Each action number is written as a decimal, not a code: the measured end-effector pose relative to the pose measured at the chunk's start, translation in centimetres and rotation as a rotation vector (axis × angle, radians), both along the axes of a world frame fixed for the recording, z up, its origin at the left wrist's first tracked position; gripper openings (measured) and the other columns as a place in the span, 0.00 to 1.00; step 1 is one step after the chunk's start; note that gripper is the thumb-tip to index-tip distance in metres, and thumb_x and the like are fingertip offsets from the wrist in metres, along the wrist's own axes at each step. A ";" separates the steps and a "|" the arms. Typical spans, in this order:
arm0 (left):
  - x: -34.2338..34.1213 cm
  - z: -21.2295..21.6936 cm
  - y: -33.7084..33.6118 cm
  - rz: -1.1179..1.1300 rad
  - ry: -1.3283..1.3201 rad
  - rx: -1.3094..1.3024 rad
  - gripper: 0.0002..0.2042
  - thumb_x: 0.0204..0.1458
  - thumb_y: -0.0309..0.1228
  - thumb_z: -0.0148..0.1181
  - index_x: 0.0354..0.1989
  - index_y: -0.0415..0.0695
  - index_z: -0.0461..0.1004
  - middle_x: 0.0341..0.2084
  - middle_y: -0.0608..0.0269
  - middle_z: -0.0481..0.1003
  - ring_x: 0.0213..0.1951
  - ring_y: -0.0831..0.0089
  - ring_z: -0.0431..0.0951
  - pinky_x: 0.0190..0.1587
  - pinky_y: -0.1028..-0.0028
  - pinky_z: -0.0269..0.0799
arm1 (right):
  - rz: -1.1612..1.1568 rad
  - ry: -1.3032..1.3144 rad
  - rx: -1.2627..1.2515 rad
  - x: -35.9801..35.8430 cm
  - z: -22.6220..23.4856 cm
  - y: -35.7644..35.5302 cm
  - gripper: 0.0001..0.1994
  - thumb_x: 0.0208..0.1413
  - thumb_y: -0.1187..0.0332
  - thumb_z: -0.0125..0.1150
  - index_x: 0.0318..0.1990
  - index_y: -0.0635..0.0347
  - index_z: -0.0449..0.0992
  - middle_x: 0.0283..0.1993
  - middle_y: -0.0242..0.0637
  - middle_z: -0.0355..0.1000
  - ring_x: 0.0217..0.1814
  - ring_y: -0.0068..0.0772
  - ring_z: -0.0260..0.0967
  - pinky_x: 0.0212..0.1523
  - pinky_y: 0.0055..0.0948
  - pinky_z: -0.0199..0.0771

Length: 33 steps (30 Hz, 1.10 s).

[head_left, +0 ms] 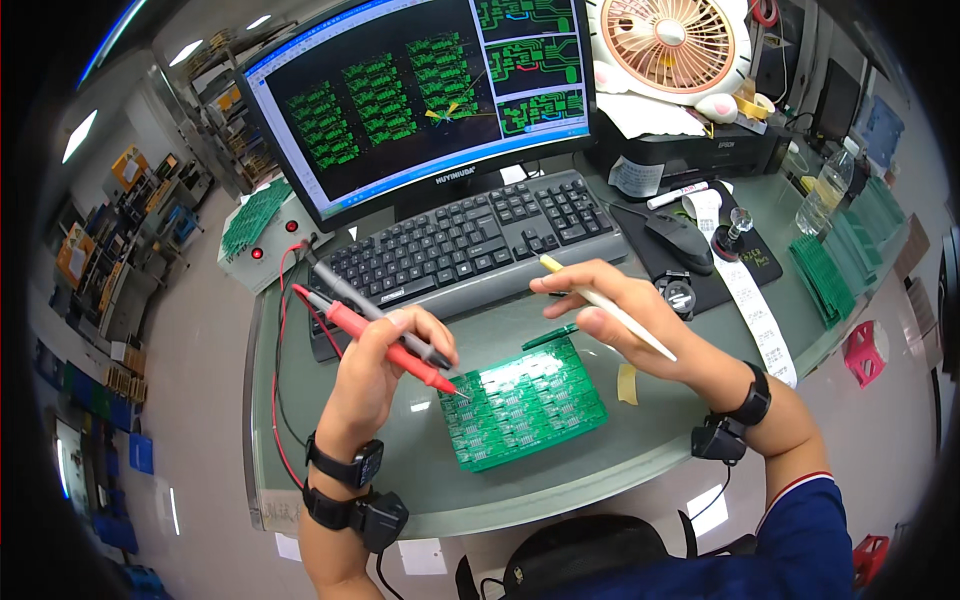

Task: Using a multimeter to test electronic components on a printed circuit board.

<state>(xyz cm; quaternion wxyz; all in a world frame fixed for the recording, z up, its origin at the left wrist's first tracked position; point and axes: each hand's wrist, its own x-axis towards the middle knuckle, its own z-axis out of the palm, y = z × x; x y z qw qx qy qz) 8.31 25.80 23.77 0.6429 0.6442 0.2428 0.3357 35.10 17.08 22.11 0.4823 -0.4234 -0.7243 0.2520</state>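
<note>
A green circuit board panel (525,410) lies on the desk in front of me. My left hand (375,365) is closed around two test probes, a red one (385,345) and a grey-black one (350,292). The red probe's thin metal tip is at the board's upper left part; I cannot tell whether it touches. Above the board's right side, my right hand (615,310) holds a slim white pen (625,325) with a yellow end, slanted across the fingers. A dark green pen (550,337) lies along the panel's far edge.
Behind the board stand a black keyboard (470,240) and a monitor (390,110) with circuit layouts. A mouse (675,240), a paper strip (755,310), more green boards (822,280) and a bottle (828,190) are at right. Probe cables run to a box (270,240) at left.
</note>
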 end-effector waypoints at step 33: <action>3.5 -0.7 -2.9 -0.386 0.068 -0.338 0.11 0.57 0.24 0.55 0.43 0.41 0.58 0.34 0.68 0.64 0.39 0.83 0.70 0.47 0.73 0.77 | 0.190 0.240 -0.505 1.3 -1.3 -3.2 0.12 0.53 0.65 0.67 0.29 0.58 0.68 0.23 0.26 0.71 0.23 0.15 0.65 0.22 0.21 0.61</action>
